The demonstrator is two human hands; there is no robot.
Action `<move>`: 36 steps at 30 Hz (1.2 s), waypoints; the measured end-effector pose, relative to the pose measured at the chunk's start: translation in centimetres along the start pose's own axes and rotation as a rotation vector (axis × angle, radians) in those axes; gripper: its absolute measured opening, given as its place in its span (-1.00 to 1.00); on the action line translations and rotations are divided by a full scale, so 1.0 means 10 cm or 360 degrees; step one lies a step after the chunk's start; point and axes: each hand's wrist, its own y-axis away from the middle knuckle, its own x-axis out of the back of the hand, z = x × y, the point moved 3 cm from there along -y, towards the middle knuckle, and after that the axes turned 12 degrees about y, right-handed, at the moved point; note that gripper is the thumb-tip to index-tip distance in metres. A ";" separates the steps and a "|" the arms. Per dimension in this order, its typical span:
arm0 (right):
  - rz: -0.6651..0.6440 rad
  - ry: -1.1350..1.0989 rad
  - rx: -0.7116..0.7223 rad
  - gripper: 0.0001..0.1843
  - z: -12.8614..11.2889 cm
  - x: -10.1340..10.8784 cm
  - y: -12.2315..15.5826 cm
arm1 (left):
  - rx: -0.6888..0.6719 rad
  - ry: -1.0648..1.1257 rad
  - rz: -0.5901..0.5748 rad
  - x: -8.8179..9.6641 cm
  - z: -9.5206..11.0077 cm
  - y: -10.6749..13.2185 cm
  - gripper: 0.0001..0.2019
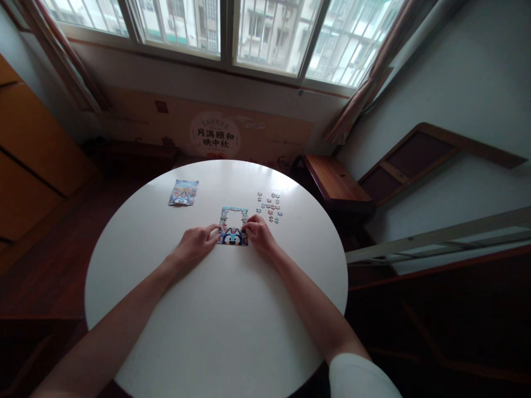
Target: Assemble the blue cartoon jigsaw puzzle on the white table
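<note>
A partly assembled jigsaw puzzle (233, 238) lies flat on the white round table (215, 309), with a cartoon face along its bottom and a bare white area in its upper middle. My left hand (199, 241) grips the puzzle's left edge with thumb and curled fingers. At the right edge, my right hand (260, 235) has its thumb and forefinger pinched together over the puzzle; whatever is between the fingertips is too small to make out. Several loose jigsaw pieces (271, 207) are scattered just beyond my right hand.
A colourful printed packet (183, 193) rests at the table's far left. Beyond the table's right edge stands a wooden bench (336, 177). Barred windows (274, 33) and curtains (360, 99) are behind, with an orange cabinet (33, 149) on the left.
</note>
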 end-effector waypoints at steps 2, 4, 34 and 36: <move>0.0008 -0.0006 0.0010 -0.73 0.00 0.00 0.00 | -0.0016 0.0003 0.0007 0.00 0.00 0.00 -0.64; 0.0014 -0.0009 0.0016 -0.73 0.01 -0.01 0.00 | -0.0024 0.0013 0.0016 0.00 0.00 0.00 -0.64; -0.0219 0.0467 -0.0432 -0.72 -0.02 0.05 0.03 | 0.0027 0.0058 -0.0033 0.04 0.04 0.01 -0.63; -0.0220 0.0467 -0.0428 -0.72 -0.02 0.05 0.03 | 0.0022 0.0055 -0.0033 0.03 0.04 0.01 -0.63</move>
